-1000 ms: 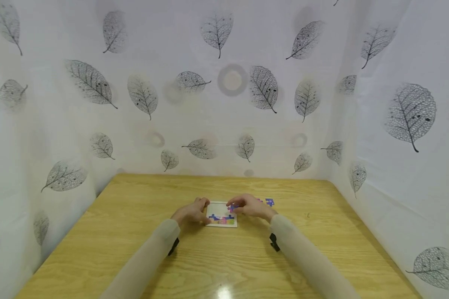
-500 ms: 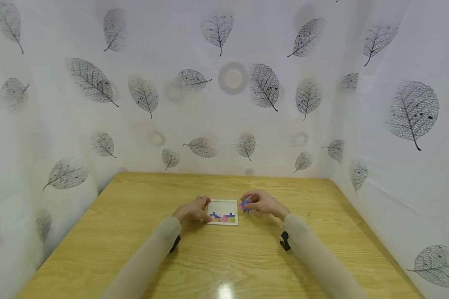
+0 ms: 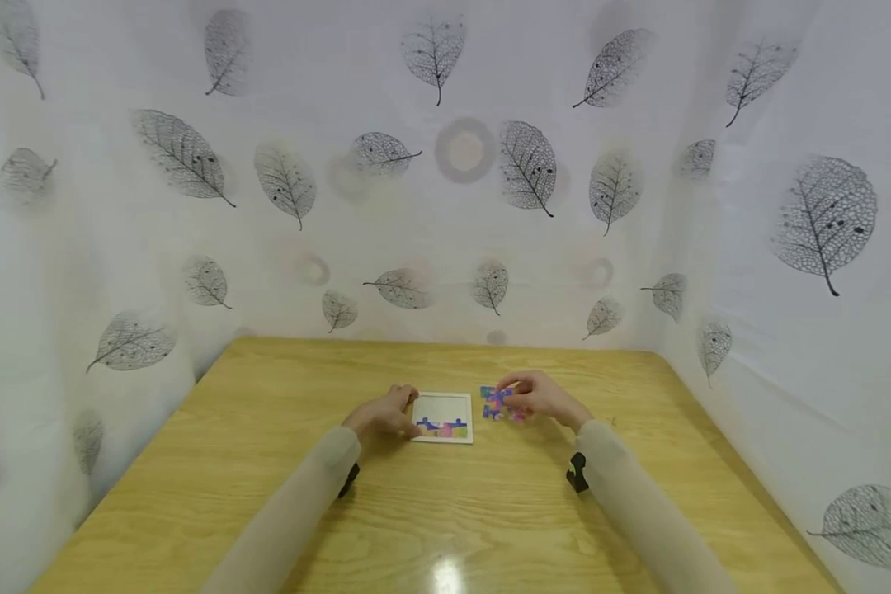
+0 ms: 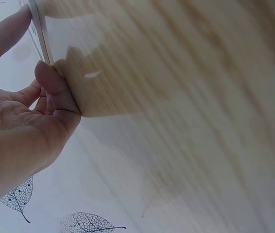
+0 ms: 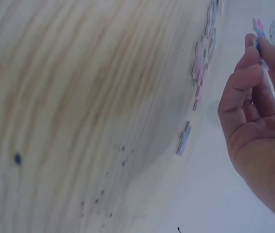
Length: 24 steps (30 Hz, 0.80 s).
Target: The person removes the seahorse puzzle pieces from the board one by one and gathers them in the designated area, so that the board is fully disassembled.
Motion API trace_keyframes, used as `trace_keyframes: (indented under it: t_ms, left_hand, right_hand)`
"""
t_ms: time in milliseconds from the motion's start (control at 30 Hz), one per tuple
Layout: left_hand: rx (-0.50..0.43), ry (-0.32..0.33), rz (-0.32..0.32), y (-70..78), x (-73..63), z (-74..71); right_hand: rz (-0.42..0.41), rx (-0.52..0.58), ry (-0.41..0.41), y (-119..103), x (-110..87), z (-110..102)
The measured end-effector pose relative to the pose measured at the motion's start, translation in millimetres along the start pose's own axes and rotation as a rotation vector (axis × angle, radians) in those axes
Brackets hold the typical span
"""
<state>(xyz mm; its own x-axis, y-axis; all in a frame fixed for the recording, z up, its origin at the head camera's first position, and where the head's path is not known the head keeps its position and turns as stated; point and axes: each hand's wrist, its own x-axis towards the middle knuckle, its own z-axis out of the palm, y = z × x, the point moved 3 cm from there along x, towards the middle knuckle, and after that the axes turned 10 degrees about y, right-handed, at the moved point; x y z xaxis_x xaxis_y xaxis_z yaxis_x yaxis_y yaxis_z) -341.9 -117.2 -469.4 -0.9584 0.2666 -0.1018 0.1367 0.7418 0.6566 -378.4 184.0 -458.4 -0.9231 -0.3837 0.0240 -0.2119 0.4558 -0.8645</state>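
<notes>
A white puzzle tray [image 3: 471, 417] lies mid-table in the head view, with joined colourful jigsaw pieces [image 3: 449, 430] along its near side and bare white backing beyond. My left hand [image 3: 381, 413] holds the tray's left edge, thumb near the front corner and fingers at the far one. In the left wrist view the tray [image 4: 43, 36] shows edge-on between thumb and fingers. My right hand [image 3: 548, 398], right of the tray, pinches a blue and pink jigsaw piece [image 5: 258, 28] between thumb and fingertips. Loose jigsaw pieces [image 3: 488, 410] lie beside and partly behind that hand.
In the right wrist view, a row of loose pieces [image 5: 199, 65] lies on the wooden table [image 3: 386, 528], and a single piece [image 5: 183, 138] sits apart from them. A white curtain [image 3: 445, 223] printed with leaves surrounds the table at the back and both sides.
My right hand has moved from over the tray to the right, above the loose pieces, still pinching a piece. More loose pieces are uncovered. My left hand stays at the tray's edge.
</notes>
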Motion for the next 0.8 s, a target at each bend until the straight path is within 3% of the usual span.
trace_keyframes:
  t_ms: [267, 467, 800]
  left_hand:
    - [-0.018, 0.000, -0.044, 1.9, 0.1, -0.2]
    - [0.001, -0.001, -0.009, 3.4, 1.7, -2.2]
    - [-0.010, -0.001, -0.023, -0.1, 2.1, 0.0]
  right_hand:
    - [0.086, -0.015, 0.091, 9, -6.5, -14]
    - [0.123, -0.032, 0.151, 13, -7.3, -26]
    - [0.093, -0.050, 0.075, 24, -18.0, -39]
